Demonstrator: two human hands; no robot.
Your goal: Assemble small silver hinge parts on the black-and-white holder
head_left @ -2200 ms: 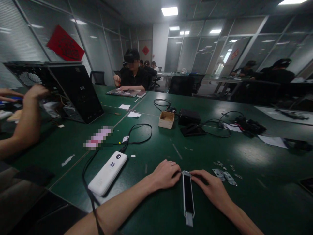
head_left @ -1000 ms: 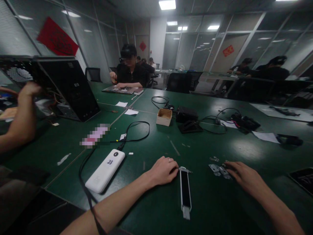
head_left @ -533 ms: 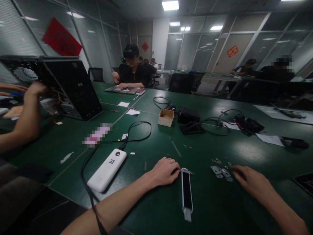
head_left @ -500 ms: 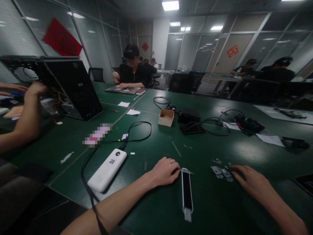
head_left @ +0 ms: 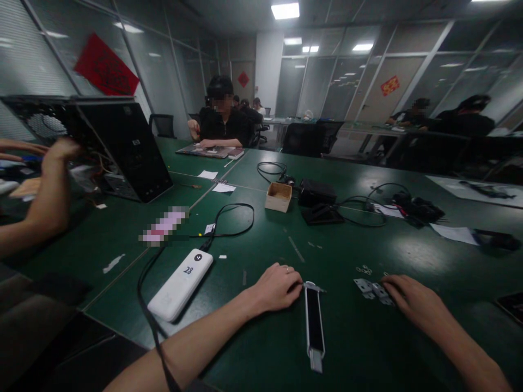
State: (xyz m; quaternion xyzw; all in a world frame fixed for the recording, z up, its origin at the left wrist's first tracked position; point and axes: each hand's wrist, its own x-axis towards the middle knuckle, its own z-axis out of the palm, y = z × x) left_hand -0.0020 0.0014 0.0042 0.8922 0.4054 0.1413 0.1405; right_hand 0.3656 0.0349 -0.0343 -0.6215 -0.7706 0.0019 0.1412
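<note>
My left hand [head_left: 278,287] rests on the green table with its fingers curled in. Its fingertips meet the crossbar end of a slim, long black piece in a silver frame [head_left: 314,321], which has a pale tab at its near end. Whatever is inside those fingers is hidden. To the right, my right hand [head_left: 414,302] lies low with fingers stretched toward small grey metal plates [head_left: 369,288]. Its fingertips reach the right end of the plates, with nothing visibly gripped. Several small rings [head_left: 363,269] lie just beyond the plates.
A white power bank [head_left: 181,285] marked 28 lies left, with a black cable looping past my left forearm. Ahead are a small open cardboard box [head_left: 278,197] and a black adapter [head_left: 316,191]. A co-worker's arm [head_left: 55,185] reaches into a computer case [head_left: 134,147]; another person sits opposite.
My right hand has shifted slightly left, closer over the metal plates. My left hand stays by the end of the slim black piece.
</note>
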